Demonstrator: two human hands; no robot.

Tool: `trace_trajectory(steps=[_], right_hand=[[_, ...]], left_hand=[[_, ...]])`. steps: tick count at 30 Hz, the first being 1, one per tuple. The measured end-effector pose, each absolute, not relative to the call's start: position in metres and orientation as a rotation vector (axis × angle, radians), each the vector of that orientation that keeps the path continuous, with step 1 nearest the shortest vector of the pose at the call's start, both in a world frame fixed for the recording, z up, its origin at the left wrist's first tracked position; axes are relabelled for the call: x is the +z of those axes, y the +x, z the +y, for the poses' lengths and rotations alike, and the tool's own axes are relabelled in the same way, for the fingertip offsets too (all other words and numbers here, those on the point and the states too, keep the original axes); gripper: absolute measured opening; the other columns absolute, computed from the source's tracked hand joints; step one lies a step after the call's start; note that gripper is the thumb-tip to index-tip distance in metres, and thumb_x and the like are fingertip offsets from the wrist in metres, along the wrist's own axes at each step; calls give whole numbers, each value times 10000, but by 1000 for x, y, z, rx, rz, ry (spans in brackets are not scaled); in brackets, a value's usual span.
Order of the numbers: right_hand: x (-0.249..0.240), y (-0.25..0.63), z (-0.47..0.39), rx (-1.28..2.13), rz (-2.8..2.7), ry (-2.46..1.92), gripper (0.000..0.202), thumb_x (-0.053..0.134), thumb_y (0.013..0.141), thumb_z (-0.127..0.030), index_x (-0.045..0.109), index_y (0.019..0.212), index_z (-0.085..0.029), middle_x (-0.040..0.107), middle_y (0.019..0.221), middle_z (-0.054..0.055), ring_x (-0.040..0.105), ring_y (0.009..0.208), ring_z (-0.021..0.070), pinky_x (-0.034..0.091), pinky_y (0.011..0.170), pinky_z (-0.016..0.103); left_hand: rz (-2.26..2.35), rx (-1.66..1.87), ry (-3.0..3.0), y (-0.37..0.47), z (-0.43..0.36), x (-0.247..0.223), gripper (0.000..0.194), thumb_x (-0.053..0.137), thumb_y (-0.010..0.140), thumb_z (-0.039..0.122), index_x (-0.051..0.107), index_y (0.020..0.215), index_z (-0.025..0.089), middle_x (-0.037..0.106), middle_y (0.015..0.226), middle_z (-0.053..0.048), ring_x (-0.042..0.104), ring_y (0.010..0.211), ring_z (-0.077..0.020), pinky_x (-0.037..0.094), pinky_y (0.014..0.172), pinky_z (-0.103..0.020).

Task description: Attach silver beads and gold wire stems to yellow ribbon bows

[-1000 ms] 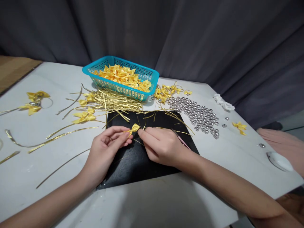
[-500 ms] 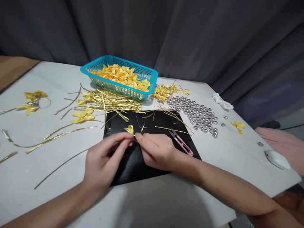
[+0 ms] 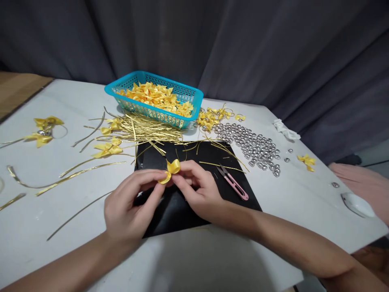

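Observation:
A small yellow ribbon bow point(image 3: 172, 169) is pinched between my two hands above the black mat point(image 3: 179, 221). My left hand point(image 3: 133, 198) grips its left side with thumb and forefinger. From the right, my right hand point(image 3: 199, 188) holds the other side, its fingertips partly hidden behind the bow. Pink-handled thread snips point(image 3: 234, 183) lie on the mat to the right of my right hand. Gold twist-tie strips point(image 3: 150, 129) are piled just beyond the mat, and a few loose ones lie across its far part.
A blue plastic basket point(image 3: 194, 106) full of yellow bows stands at the back. Silver beads point(image 3: 258, 148) spread to its right, near finished-looking bows point(image 3: 209, 117). More bows point(image 3: 107, 149) and loose strips lie left. A white computer mouse point(image 3: 358, 205) sits at the right edge.
The bow has turned so its loops face me and more of it shows. My right hand has shifted from a pinch at a thin strand to the bow's right side.

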State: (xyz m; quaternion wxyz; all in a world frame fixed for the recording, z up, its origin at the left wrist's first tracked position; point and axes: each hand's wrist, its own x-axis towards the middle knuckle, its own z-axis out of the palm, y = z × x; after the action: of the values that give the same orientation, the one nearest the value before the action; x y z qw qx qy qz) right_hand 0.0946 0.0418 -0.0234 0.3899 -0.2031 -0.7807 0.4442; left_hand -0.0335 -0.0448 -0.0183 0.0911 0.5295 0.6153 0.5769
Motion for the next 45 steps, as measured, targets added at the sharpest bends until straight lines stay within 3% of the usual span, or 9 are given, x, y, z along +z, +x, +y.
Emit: trace_trajectory(steps=[7,12,16,21,30,37,41,45], right_hand=[[-24,94,44,1141,-2070,-527,113,427,971,-240,513,1027,-192,609,770,-23,578,558,42,456,449,119],[-23,98,41,652,-2113,-522,96,476,915,-143,566,940,-165,627,659,-29,487,434,37,383,410,157],[-25,102,37,200,-2101,-469,135,488,843,-101,600,839,-176,668,641,-25,572,488,61,441,500,177],[-17,104,44,-7,-2202,-460,177,481,829,-95,613,732,-160,644,578,-13,580,473,84,447,498,209],[3,109,67,-18,-2347,-230,141,527,906,-81,648,978,-72,734,833,56,671,728,93,510,646,175],[9,112,68,-217,-2551,-306,192,462,916,-81,653,900,-97,681,750,31,619,637,94,417,507,206],[12,111,68,-318,-2495,-257,256,404,946,-95,646,866,-111,589,622,-9,508,501,80,330,432,229],[14,113,69,-299,-2504,-222,267,389,921,-81,630,820,-134,566,602,-21,476,486,79,304,438,246]], left_hand=[[1796,1714,1623,-36,-44,-19,176,619,847,115,675,912,268,723,900,4,675,825,-157,542,743,-241],[1836,1706,1570,-35,-46,-20,172,639,840,129,676,902,285,726,868,47,673,766,-112,532,735,-184],[1880,1704,1503,-33,-46,-17,124,655,827,165,687,862,279,737,838,54,682,733,-114,536,718,-178],[1772,1660,1109,-34,-35,-8,37,713,771,276,693,770,245,740,778,33,689,704,-133,540,634,-172],[1281,1499,565,-46,-19,-15,263,847,642,354,721,805,191,750,714,21,690,673,-85,540,663,-113],[1270,1498,521,-47,-17,-16,303,866,613,361,719,796,170,730,697,29,667,654,-72,536,634,-97],[1262,1471,517,-48,-18,-15,316,869,605,372,725,802,170,735,697,19,664,639,-75,540,623,-102],[1215,1437,534,-49,-18,-13,297,863,624,356,728,807,167,730,695,15,659,633,-72,537,617,-99]])
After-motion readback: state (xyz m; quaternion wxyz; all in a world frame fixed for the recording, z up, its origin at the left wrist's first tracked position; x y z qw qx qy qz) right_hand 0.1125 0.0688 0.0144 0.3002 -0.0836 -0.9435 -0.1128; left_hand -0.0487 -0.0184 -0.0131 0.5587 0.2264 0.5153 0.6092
